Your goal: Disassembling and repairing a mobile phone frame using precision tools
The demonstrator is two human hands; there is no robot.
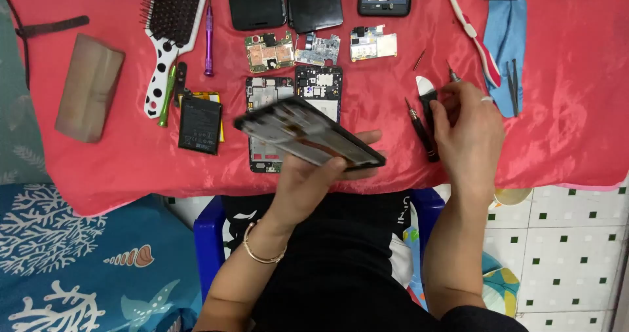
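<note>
Red cloth (98, 168) covers the work surface, strewn with phone parts. Above its near edge the left hand (314, 181) grasps a dark phone frame (308, 134), tilted and blurred, over another opened phone body (265, 93) lying flat. To the right, the right hand (466, 132) closes its fingers on a small screwdriver (452, 75), just beside a black-handled screwdriver (422, 132) and a white pry tool (424, 86). Farther left lie a black battery (200, 124), a spotted hairbrush (169, 34) and three circuit boards (318, 48)
</note>
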